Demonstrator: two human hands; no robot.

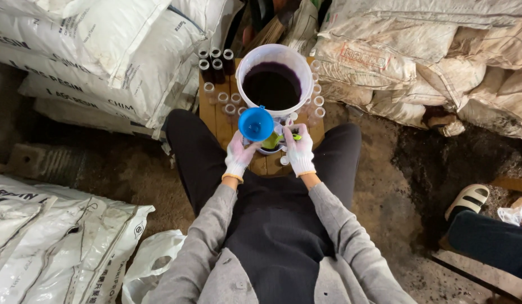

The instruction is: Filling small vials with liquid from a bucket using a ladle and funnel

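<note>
a: what's being handled here?

b: a blue funnel [256, 123], wide mouth up, held just in front of a white bucket [275, 56] of dark purple liquid. it sits over a low wooden table [216, 121] between the person's knees.

a: which hand has it?

b: the left hand [238, 155], in a stained white glove, is closed around the funnel's lower part from below. the right hand [299, 151], gloved the same, is curled around something small with a yellow-green bit [272, 141] showing beside it; i cannot tell exactly what it grips. the two hands are close together, nearly touching.

a: and around them?

b: small clear bottles [222, 99] stand on the table either side of the bucket, and a few dark filled ones [214, 63] with black tops are grouped at its far left. stacked white sacks [103, 62] lie to the left, dirtier sacks [418, 62] to the right. a second person's sandalled foot [468, 200] rests on the dirt floor at the right edge.
</note>
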